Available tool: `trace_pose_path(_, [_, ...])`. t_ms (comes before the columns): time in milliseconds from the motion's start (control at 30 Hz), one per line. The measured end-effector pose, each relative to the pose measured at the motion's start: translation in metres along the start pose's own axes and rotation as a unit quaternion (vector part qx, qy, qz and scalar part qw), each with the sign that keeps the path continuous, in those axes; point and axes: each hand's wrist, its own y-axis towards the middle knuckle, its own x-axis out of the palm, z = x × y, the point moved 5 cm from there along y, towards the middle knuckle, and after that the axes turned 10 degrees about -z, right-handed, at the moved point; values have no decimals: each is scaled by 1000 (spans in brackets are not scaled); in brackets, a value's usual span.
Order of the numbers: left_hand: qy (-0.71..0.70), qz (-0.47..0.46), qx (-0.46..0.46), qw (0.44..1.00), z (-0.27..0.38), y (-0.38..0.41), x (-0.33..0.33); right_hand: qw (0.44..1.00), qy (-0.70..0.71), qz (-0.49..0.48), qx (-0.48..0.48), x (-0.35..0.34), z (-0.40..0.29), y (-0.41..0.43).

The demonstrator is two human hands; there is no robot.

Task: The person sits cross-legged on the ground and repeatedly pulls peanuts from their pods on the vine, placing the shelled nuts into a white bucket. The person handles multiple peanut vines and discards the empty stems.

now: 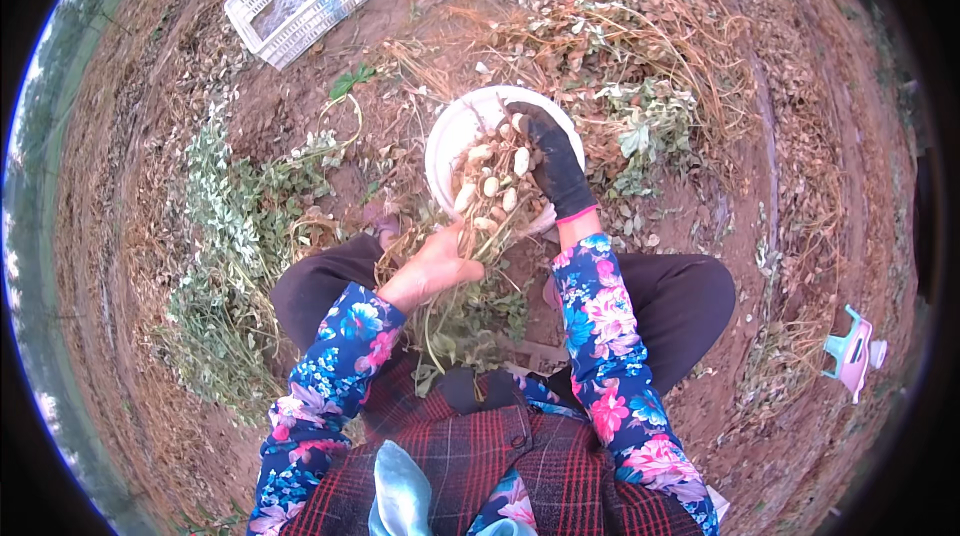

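Observation:
My bare left hand (439, 266) is closed around the stems of a peanut plant (480, 311), whose leaves hang down towards my lap. Several peanuts in their shells (491, 186) cluster at the root end, over a round white bucket (442, 135) between my knees. My right hand (551, 157), in a black glove, reaches over the bucket's right side with its fingers bent at the peanuts; whether they grip one is hard to tell. The roots and pods hide much of the bucket's inside.
A white plastic crate (315, 0) lies at the upper left. Pulled green plants (232, 236) are heaped to my left, and more plants (645, 123) lie at the upper right. A small pink and turquoise plastic stool (853, 354) is at the far right. Dry leaves cover much of the soil.

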Motion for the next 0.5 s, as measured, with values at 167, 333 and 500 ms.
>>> trace_pose_path(167, [-22,1,9,1000,5,0,4,986,166,12,2,15,-3,-5])
trace_pose_path(333, [-25,-5,46,999,11,0,6,971,-104,209,-47,9,2,-4])
trace_pose_path(500, [72,46,-33,996,0,2,1,881,-390,266,3,-1,21,1])
